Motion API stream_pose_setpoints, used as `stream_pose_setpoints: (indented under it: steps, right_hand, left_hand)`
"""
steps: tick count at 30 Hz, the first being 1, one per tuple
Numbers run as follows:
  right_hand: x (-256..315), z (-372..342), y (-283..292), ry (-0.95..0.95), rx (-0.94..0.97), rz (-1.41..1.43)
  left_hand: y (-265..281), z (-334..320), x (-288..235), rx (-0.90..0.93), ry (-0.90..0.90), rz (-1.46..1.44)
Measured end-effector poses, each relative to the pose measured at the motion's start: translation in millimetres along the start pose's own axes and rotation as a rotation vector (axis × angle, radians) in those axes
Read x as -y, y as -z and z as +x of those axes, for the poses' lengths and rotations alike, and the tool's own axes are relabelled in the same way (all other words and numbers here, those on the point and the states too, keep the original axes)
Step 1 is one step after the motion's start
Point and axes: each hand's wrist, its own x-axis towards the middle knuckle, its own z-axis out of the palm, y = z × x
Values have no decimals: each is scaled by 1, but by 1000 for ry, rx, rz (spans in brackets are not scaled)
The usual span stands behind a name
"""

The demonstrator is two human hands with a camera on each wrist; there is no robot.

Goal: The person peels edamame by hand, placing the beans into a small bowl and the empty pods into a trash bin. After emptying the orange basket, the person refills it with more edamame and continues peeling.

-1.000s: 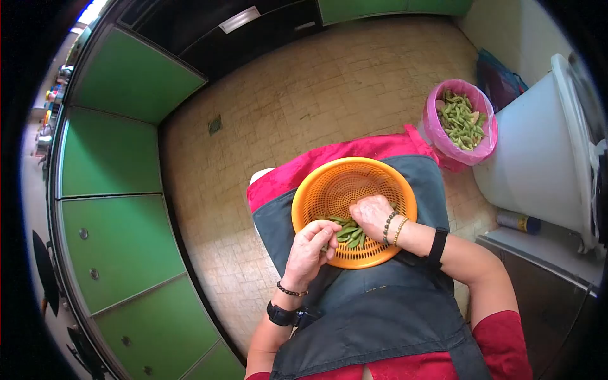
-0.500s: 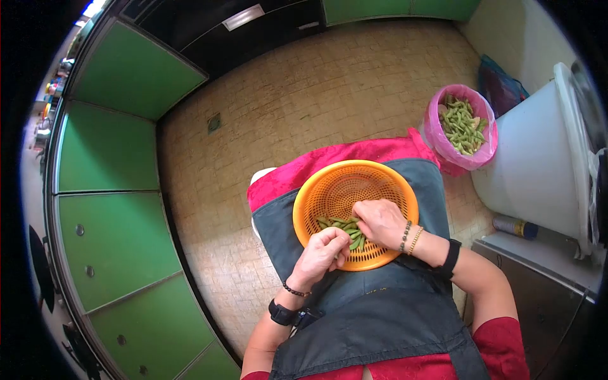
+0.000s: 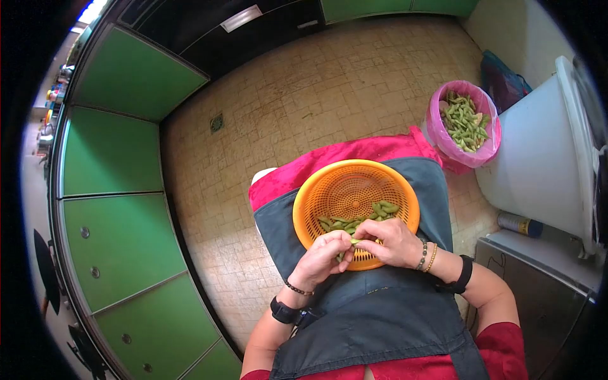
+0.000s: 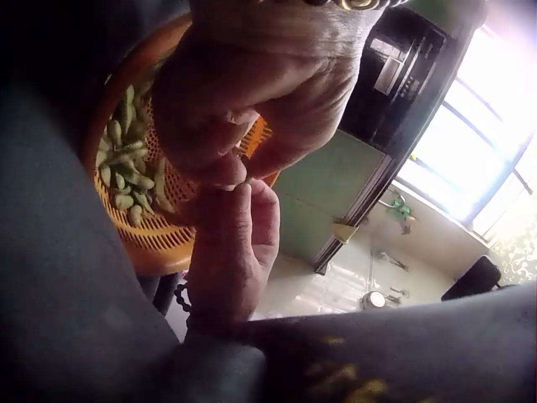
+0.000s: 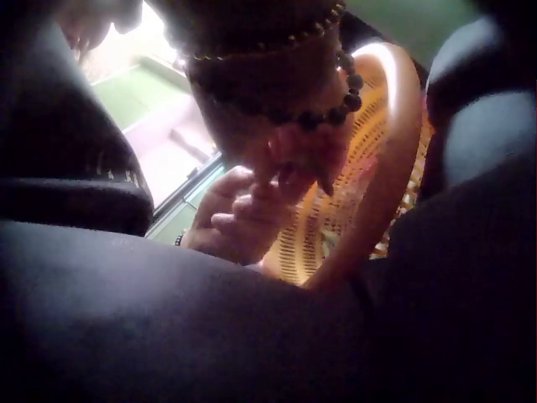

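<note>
An orange plastic colander (image 3: 405,183) rests on the person's lap, with green soybean pods (image 3: 384,209) lying along its near half. Over its near rim the left hand (image 3: 324,254) and right hand (image 3: 391,242) meet, fingertips together. Between their thumbs and fingers both pinch one small green pod (image 3: 354,241). Another pod (image 3: 340,257) shows under the left fingers. From the left wrist, the left hand (image 4: 226,264) appears below the right hand (image 4: 260,84), their tips meeting. In the right wrist view, the fingers hide most of what they hold.
A pink-lined bin (image 3: 491,142) full of pods stands on the floor at the right, beside a large white tub (image 3: 538,152). A spray can (image 3: 519,225) lies near a low metal-edged cabinet (image 3: 538,272). Green cupboards (image 3: 114,247) line the left side.
The right hand has come out from among the pods in the colander and drawn back to the left hand's fingertips. More pods in the colander now show. The left hand has stayed almost in place.
</note>
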Motion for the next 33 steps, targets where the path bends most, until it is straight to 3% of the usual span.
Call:
stream_pose_setpoints:
  steps: [10,17,26,29,33]
  right_hand:
    - [1,-1,-6,13,-58,66]
    - [1,-1,-14,-20,-119,51]
    - [2,4,-17,-217,-114,94]
    - [-6,8,-24,-494,-86,560]
    - [-13,13,-17,-627,18,620]
  left_hand:
    - [9,3,9,88,-36,-82]
    - [11,8,15,10,-69,-93]
    - [7,10,14,-80,-104,-101]
    - [3,10,13,-107,-103,-69]
    - [-6,11,15,-150,-136,98]
